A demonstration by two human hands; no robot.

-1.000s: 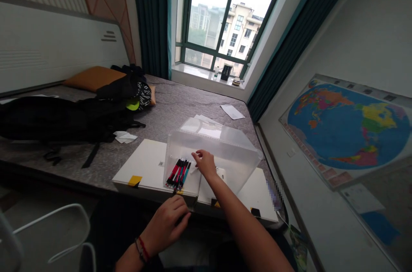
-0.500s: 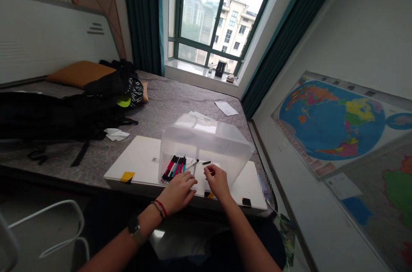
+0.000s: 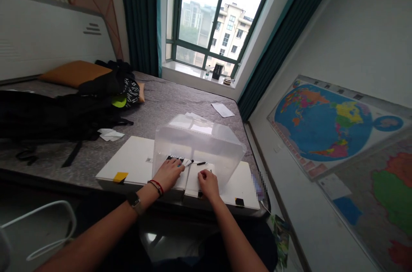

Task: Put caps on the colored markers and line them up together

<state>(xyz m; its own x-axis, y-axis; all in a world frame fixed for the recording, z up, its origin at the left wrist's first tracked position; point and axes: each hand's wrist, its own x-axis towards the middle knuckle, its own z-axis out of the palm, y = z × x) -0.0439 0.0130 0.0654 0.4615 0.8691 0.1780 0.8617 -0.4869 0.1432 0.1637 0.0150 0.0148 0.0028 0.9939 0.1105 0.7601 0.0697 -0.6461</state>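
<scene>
A row of pens lies inside the translucent plastic bin, which rests on its side with the opening towards me. My left hand is laid over the pens, fingers stretched out, covering most of them. Beside its fingertips is a loose white pen part with a black end. A short black piece lies a little to the right. My right hand is closed in a pinch at the bin's opening; whatever its fingers hold is too small to make out.
Under the bin is a white box with yellow and black tabs, on a grey mattress. Crumpled tissue and a black bag lie left. A paper sheet lies behind the bin, and wall maps hang right.
My left hand has moved left from beside the pens to on top of them, hiding their coloured barrels. My right hand stays pinched near the bin's opening. The view has shifted slightly.
</scene>
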